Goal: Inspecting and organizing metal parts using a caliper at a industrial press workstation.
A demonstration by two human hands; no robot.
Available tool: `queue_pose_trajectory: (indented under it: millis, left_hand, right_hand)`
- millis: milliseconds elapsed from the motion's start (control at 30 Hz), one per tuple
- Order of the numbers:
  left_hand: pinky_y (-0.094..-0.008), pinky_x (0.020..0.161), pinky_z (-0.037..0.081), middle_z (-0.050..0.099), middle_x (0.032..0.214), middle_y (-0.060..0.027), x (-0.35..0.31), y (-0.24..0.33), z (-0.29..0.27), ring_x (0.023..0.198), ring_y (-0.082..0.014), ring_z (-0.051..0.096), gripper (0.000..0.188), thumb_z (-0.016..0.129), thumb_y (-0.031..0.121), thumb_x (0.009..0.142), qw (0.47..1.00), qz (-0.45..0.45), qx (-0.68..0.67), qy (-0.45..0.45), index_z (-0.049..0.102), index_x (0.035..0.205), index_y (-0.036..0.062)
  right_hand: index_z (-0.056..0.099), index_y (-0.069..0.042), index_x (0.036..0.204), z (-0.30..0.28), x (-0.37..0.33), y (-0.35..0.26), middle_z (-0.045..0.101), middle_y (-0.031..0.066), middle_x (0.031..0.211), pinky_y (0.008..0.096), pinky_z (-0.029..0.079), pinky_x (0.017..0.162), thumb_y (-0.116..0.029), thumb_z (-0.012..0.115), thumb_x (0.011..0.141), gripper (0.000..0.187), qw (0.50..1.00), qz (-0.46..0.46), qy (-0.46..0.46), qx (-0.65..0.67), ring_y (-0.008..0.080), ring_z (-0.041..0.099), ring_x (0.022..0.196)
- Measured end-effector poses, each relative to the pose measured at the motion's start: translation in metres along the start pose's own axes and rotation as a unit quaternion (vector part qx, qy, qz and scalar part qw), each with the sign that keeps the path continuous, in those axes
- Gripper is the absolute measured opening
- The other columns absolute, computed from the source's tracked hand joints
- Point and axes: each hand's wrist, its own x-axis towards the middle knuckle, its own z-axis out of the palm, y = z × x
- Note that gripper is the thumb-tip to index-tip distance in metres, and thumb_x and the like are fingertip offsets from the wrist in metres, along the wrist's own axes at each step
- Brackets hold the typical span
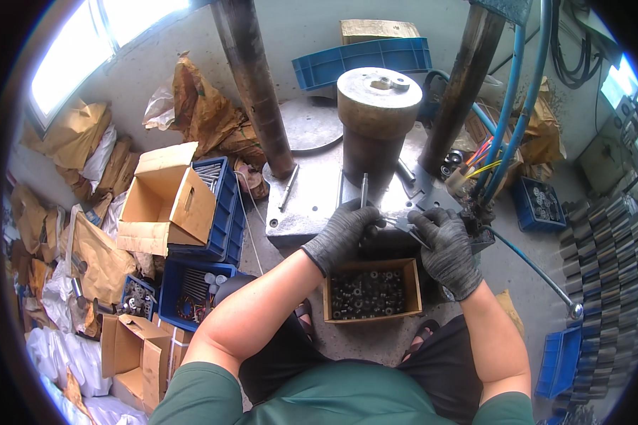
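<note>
Both my hands wear dark grey knit gloves and meet at the front edge of a metal press table (312, 205). My left hand (344, 232) is closed around a slim metal shaft (364, 190), which stands upright out of the fist. In my right hand (448, 244) is a slim metal tool that looks like pliers (412, 231). Its tip points left and reaches the fingers of my left hand; the exact contact is hidden. Behind the hands rises a thick round steel ram (378, 124). Another metal shaft (288, 188) lies on the table to the left.
Below my hands, a box (373, 319) of small dark metal parts sits between my feet. Two steel columns (252, 85) flank the ram. Blue hoses (521, 120) hang at right. Cardboard boxes (184, 205) and blue crates (227, 227) stand at left; stacked metal parts (602, 283) line the right.
</note>
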Motion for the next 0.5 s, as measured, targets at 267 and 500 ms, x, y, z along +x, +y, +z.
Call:
queue_pose_trajectory:
  millis: [267,500]
  left_hand:
    - [-0.0264,0.05,0.048,0.058,0.066,-0.0017,0.004,-0.001,-0.01,0.055,-0.0117,0.056,0.023,0.06,0.025,0.096,0.999,0.002,0.037,-0.024,0.068,0.097,0.0039]
    - [-0.0258,0.061,0.053,0.064,0.082,-0.0032,0.011,-0.014,-0.017,0.07,-0.0107,0.063,0.028,0.059,0.028,0.1,0.969,0.115,0.22,0.013,0.069,0.11,0.0037]
  right_hand:
    - [0.07,-0.005,0.122,-0.001,-0.009,0.006,0.068,0.0225,0.109,0.0451,0.055,0.086,0.004,0.061,0.08,0.044,0.988,0.097,-0.045,0.112,0.041,0.067,0.098]
    - [0.065,0.003,0.13,-0.004,-0.014,0.026,0.074,0.0203,0.114,0.0351,0.054,0.095,-0.005,0.067,0.089,0.042,0.924,0.251,-0.043,0.285,0.0256,0.07,0.109]
